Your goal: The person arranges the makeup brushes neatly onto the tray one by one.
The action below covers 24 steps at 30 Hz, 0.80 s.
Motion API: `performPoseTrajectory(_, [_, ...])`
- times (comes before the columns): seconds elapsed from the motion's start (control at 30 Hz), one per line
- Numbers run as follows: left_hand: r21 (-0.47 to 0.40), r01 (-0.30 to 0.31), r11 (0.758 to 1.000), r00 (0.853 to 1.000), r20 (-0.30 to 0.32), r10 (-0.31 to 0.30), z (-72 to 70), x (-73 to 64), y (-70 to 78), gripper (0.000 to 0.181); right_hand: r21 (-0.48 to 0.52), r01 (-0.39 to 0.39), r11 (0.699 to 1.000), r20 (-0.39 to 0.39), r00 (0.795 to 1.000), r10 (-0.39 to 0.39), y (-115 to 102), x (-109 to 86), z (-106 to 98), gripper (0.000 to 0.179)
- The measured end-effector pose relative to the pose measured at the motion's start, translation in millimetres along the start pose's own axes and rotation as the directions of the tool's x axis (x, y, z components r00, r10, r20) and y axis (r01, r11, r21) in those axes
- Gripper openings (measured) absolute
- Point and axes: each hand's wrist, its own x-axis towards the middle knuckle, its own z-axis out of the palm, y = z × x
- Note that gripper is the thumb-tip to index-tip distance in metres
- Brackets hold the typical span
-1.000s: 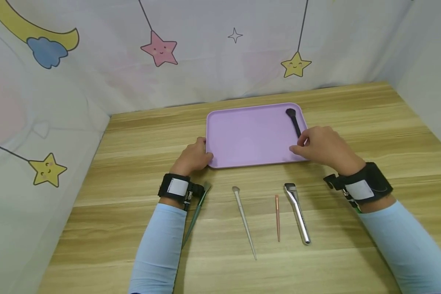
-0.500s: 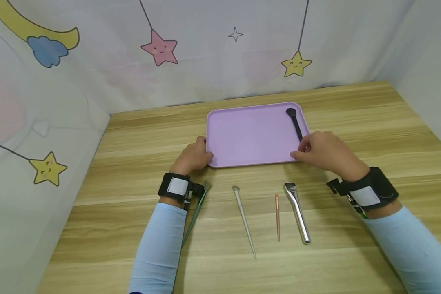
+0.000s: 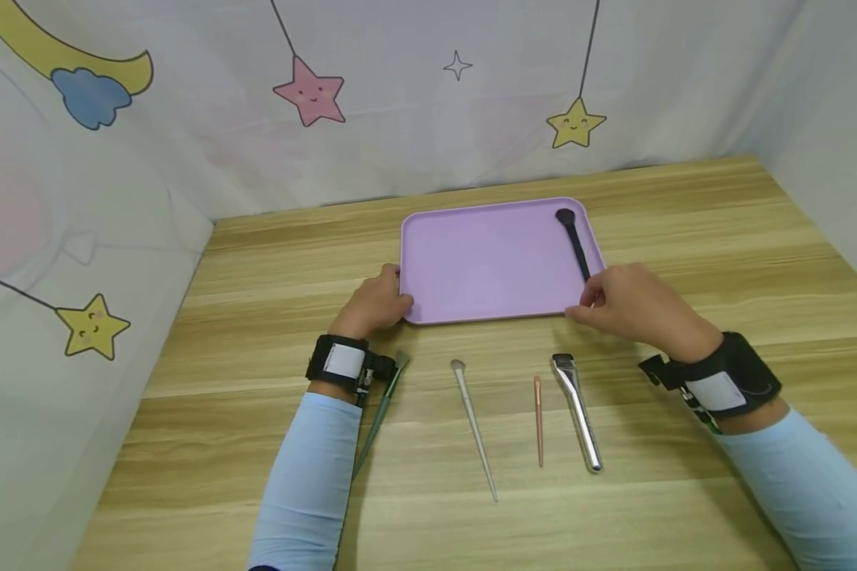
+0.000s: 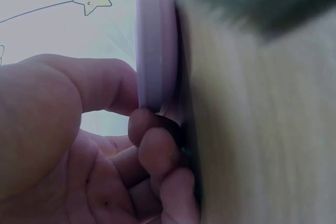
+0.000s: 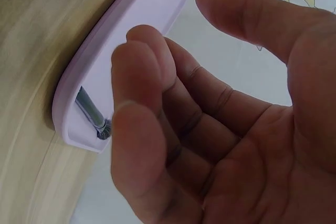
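A purple tray (image 3: 493,262) lies toward the back of the table. My left hand (image 3: 374,305) grips its near left corner; in the left wrist view the tray's edge (image 4: 155,40) sits between thumb and fingers. On the tray's right side is a black makeup brush (image 3: 574,242), bristles toward the back. My right hand (image 3: 639,309) hovers at the near right corner, covering the brush's handle end in the head view. From the right wrist, its fingers (image 5: 139,145) appear loosely bent, thumb apart, with nothing between them; the brush (image 5: 92,111) shows behind.
In front of the tray, on the wooden table (image 3: 257,476), lie a green brush (image 3: 382,416) partly behind the left forearm, a thin grey brush (image 3: 474,424), a small pink brush (image 3: 539,420) and a silver-handled brush (image 3: 578,416). A printed curtain (image 3: 428,143) stands behind.
My right hand has drawn back toward me and slightly right, uncovering more of the black brush's handle. The left hand keeps its hold on the tray corner.
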Motion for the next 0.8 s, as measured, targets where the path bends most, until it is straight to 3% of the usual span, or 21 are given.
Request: performPoseTrajectory(0.8, [-0.016, 0.006, 1.000, 1.000, 0.005, -0.006, 0.1, 0.6, -2.1, 0.067, 0.015, 0.042, 0.999, 0.083, 0.996, -0.043, 0.7, -10.0, 3.6, 0.027])
